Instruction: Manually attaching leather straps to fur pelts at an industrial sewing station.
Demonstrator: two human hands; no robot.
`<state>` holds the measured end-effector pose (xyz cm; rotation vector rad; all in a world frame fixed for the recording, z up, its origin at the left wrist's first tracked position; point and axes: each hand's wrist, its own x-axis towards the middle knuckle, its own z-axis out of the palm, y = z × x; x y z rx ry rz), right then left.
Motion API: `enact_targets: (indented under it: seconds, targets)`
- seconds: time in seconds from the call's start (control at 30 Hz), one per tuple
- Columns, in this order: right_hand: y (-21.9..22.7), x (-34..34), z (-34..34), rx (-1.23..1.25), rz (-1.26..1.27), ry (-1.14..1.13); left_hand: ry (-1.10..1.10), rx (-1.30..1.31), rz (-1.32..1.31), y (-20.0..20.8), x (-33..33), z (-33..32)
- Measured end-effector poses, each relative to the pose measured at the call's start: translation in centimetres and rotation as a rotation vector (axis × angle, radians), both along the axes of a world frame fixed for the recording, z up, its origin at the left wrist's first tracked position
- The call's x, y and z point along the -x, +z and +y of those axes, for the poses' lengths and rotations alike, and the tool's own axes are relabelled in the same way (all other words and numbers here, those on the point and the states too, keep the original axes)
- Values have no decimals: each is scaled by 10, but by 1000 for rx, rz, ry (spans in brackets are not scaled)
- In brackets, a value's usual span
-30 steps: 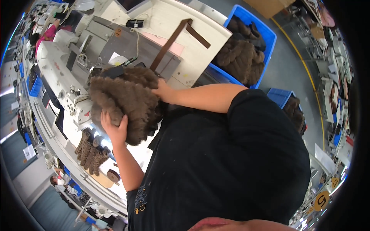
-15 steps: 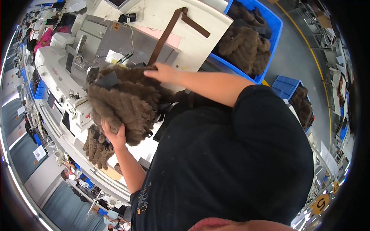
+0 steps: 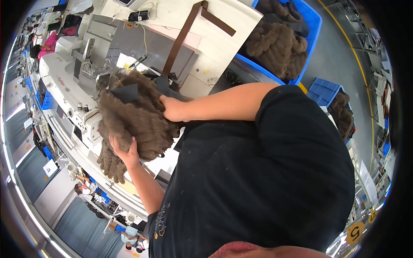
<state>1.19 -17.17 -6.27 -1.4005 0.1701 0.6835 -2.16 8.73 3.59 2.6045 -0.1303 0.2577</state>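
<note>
A brown fur piece (image 3: pixel 144 122) with ribbed tufts lies bunched at the sewing machine (image 3: pixel 71 96), and a dark grey fabric flap (image 3: pixel 125 93) shows on top of it. My left hand (image 3: pixel 125 152) grips its near lower part, thumb and fingers pressed into the pile. At the opposite edge my right hand (image 3: pixel 175 109) is closed on the fur, its fingertips partly sunk out of sight. Another dark fabric strip (image 3: pixel 167 87) sticks out just above my right hand. Beneath the fur by my left hand hangs a curly brown tufted piece (image 3: pixel 112 163).
A brown strap (image 3: pixel 185 38) lies folded across the pale tabletop (image 3: pixel 223 53). Beyond it stands a blue bin (image 3: pixel 310 47) filled with brown fur pieces. A second blue crate (image 3: pixel 320 92) with fur sits on the floor farther right. Other people work at distant machines.
My right hand has come down from above the fur's top edge and closed on the fur. A dark fabric strip now shows beside it. My left hand stays on the fur.
</note>
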Motion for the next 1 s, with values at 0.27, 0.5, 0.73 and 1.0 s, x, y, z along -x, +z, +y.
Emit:
enact_targets:
  seconds: [0.27,0.5,0.73,1.0]
  targets:
    - [27,-24,-37,217,-286,154,-164,72,-114,-22,19,45]
    - [-8,-17,-21,-74,-2,527,133,760,-18,12,14,-2]
    - [87,-57,-46,-213,139,357,623,1038,5,-2,0,-2]
    - [59,-25,-8,168,-324,356,532,1111,315,-15,-37,17]
